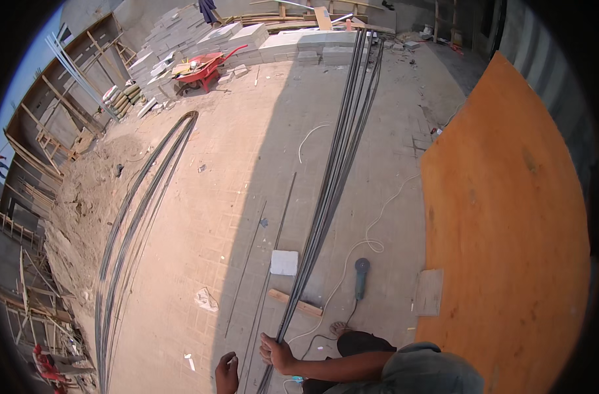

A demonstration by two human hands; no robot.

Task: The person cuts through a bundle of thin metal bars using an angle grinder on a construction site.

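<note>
A long bundle of dark steel rebar (325,210) runs from the far back down to my body. My right hand (277,354) is closed around the near part of the bundle. To its left, my left hand (227,374) is raised at the lower edge, its fingers loosely bent and apart from the bundle, with nothing seen in them. Under the bundle lies a short wooden block (296,303), with a pale square block (284,262) just beyond it. Single thin rods (285,210) lie on the paving left of the bundle.
An angle grinder (361,279) with its cord lies right of the bundle, near my foot. An orange plywood sheet (503,210) stands at the right. Bent rebar (145,190) lies at the left. A red wheelbarrow (204,71) and stacked pale blocks (273,49) are at the back.
</note>
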